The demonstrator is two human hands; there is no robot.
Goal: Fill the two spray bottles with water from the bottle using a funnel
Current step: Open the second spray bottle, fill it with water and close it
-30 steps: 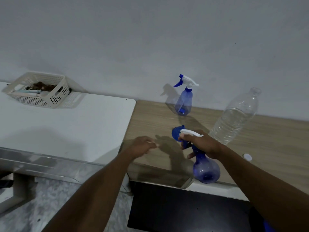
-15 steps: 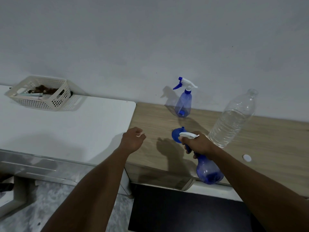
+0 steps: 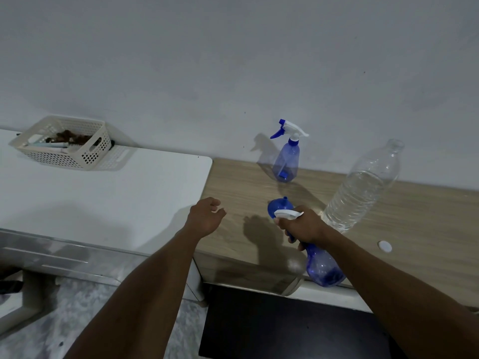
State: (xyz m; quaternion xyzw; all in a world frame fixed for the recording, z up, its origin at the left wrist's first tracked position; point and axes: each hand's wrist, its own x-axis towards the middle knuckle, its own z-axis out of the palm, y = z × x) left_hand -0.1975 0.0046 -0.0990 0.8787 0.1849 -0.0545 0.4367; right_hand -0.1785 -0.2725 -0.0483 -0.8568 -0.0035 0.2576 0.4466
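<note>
My right hand (image 3: 302, 225) grips the neck and white trigger head of a blue spray bottle (image 3: 324, 269), whose round body hangs at the front edge of the wooden table (image 3: 414, 229). A blue funnel (image 3: 276, 206) lies on the table just behind that hand. My left hand (image 3: 206, 216) hovers over the table's left end, fingers loosely curled, holding nothing. A second blue spray bottle (image 3: 287, 158) with a white and blue trigger stands upright by the wall. A clear uncapped water bottle (image 3: 363, 187), partly full, stands to its right. Its white cap (image 3: 385, 246) lies on the table.
A white desk (image 3: 103, 198) adjoins the wooden table on the left, carrying a cream perforated basket (image 3: 64, 146) with small items at its back. A plain wall runs behind both. A dark opening lies under the wooden table.
My left hand drew back leftward from near the held spray bottle and rose slightly. My right hand keeps its grip; the held bottle shifted little.
</note>
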